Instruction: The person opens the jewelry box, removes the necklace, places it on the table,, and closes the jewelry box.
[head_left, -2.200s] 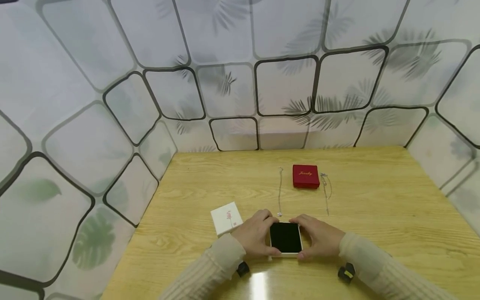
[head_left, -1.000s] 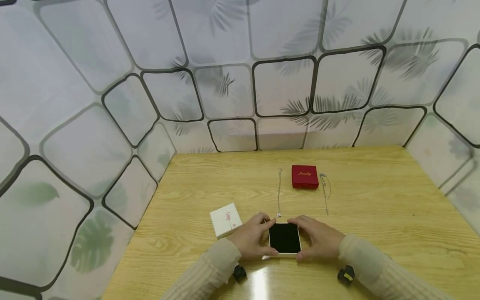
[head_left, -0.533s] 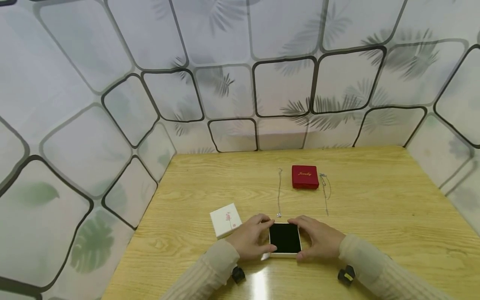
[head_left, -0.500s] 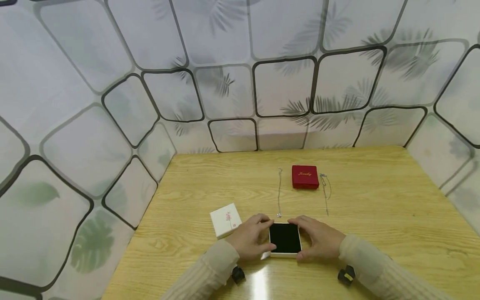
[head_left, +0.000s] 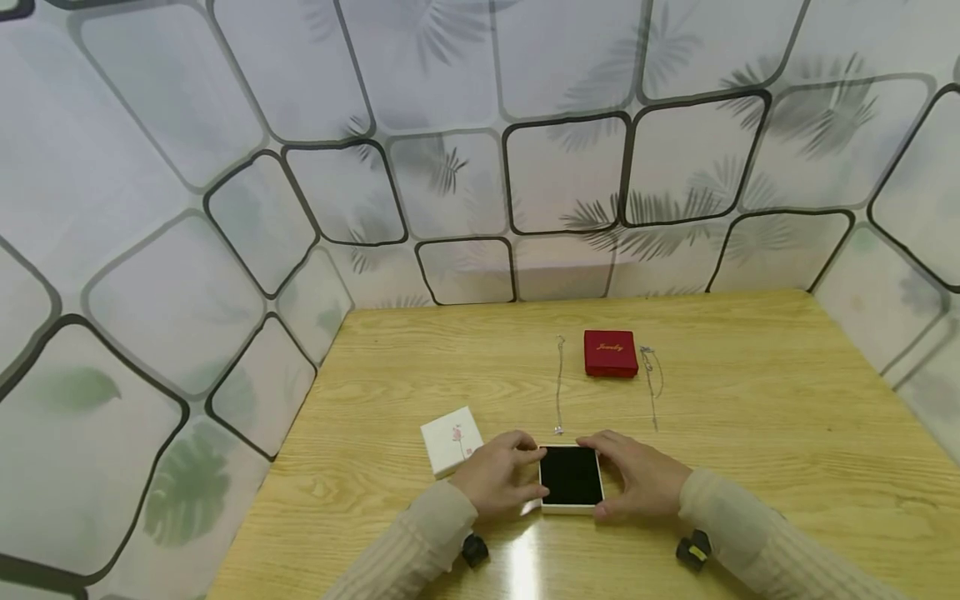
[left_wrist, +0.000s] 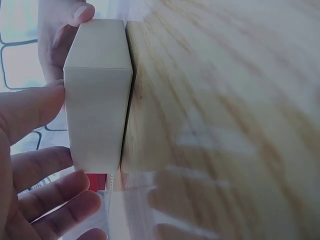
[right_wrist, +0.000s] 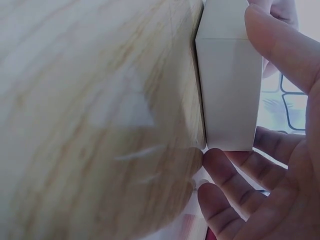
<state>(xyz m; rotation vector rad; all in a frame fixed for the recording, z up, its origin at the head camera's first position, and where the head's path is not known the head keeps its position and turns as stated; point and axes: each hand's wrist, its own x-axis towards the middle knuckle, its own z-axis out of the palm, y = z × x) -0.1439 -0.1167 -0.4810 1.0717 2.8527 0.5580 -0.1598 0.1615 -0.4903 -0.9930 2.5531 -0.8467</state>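
Observation:
A square white box (head_left: 571,476) with a black insert stands on the table between my hands. My right hand (head_left: 647,477) holds its right side, thumb at the near corner and fingers at the far corner. My left hand (head_left: 497,477) is at the left side, its thumb and index finger loosely straight at the edges. In the left wrist view, the thumb and index tips touch or nearly touch the plain box wall (left_wrist: 97,115), and the other fingers spread loosely. The right wrist view shows the thumb on the box's top edge and fingertips at its far end (right_wrist: 230,95).
Left of the box lies a flat white square piece with a pink flower (head_left: 453,441). Farther back sits a red jewelry box (head_left: 611,353). A thin silver necklace (head_left: 559,383) lies to its left, another necklace (head_left: 649,371) to its right. Patterned cloth walls (head_left: 570,175) border the table.
My left fingers have drawn back slightly leftward from the white box's far-left corner and near edge. The right hand and the box stay almost where they were.

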